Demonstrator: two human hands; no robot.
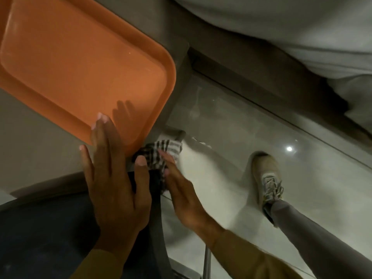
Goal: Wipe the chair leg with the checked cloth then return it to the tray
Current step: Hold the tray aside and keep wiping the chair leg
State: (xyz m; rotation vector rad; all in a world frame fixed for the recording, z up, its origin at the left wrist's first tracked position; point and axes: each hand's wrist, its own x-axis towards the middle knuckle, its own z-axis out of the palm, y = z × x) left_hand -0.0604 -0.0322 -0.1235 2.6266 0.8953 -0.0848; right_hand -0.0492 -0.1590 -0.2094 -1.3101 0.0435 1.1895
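a beige laced shoe (267,178) on the glossy grey floor (231,121), grey-trousered leg (314,232) above

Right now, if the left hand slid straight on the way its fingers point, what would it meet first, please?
Probably the orange tray: the left hand lies flat, fingertips already at its near rim, though height is unclear.
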